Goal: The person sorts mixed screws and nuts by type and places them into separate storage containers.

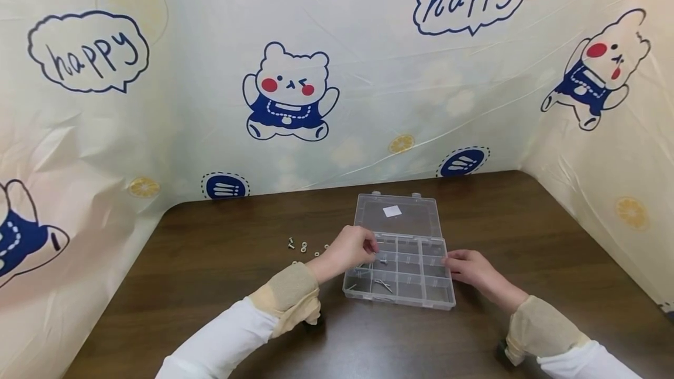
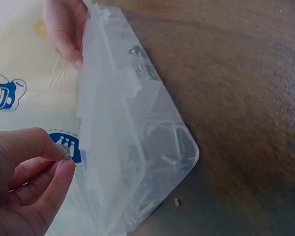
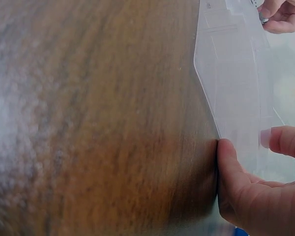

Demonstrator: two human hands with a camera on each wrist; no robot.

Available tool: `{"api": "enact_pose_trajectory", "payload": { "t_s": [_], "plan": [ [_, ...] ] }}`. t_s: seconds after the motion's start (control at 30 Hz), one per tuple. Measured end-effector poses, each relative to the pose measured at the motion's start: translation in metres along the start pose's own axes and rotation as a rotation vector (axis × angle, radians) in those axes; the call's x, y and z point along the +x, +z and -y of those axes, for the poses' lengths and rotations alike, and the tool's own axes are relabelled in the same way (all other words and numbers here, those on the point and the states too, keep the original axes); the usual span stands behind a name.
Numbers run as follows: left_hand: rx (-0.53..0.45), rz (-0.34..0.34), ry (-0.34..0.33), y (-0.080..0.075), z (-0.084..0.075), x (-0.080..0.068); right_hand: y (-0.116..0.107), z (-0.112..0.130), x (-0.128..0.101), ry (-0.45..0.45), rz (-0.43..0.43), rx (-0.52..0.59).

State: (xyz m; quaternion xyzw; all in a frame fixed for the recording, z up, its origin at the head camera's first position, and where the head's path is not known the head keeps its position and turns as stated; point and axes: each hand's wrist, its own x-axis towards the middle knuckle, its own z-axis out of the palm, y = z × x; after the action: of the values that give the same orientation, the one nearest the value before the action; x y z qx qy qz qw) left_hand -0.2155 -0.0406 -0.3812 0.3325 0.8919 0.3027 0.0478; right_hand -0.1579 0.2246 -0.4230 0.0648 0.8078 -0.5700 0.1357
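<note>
A clear plastic compartment box [image 1: 400, 304] lies on the table with its lid [image 1: 416, 224] folded back. Over its left compartments is my left hand [image 1: 350, 253], fingertips and thumb pinching a small shiny metal fastener [image 2: 66, 152] whose exact kind is mostly hidden. My right hand [image 1: 474, 271] grips the box's right wall, thumb and fingers on either side of its edge in the right wrist view. Several screws [image 1: 383, 285] lie in a front compartment, and another screw [image 1: 383, 261] shows in the middle row.
Left of the box, small screws [image 1: 291, 243] and nuts [image 1: 303, 247] lie loose on the brown table [image 1: 221, 285]. A white label [image 1: 392, 211] is on the lid. A printed curtain [image 1: 368, 104] hangs behind and beside the table.
</note>
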Motion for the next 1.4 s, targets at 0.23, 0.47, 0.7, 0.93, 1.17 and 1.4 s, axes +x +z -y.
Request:
{"api": "enact_pose_trajectory", "payload": {
  "t_s": [0.23, 0.47, 0.7, 0.93, 1.17, 1.4],
  "plan": [
    [-0.027, 0.018, -0.002, 0.001, 0.001, 0.001, -0.001, 0.001, 0.000, -0.010, 0.010, -0.016],
    [0.045, 0.049, 0.003, -0.009, 0.008, -0.003, -0.002, 0.000, 0.000, -0.020, 0.010, -0.012],
    [0.172, 0.154, -0.019, -0.028, 0.018, -0.011, -0.002, 0.000, 0.001, -0.004, 0.011, -0.010],
    [0.257, 0.172, -0.119, -0.051, 0.026, -0.016, -0.002, 0.001, 0.001, 0.004, 0.004, -0.029],
    [0.295, 0.155, -0.147, -0.071, 0.042, -0.020, -0.002, 0.002, 0.001, 0.004, 0.007, -0.031],
    [0.307, 0.145, -0.194, -0.083, 0.062, -0.023, -0.001, 0.000, 0.001, -0.009, 0.007, -0.013]
  ]
}}
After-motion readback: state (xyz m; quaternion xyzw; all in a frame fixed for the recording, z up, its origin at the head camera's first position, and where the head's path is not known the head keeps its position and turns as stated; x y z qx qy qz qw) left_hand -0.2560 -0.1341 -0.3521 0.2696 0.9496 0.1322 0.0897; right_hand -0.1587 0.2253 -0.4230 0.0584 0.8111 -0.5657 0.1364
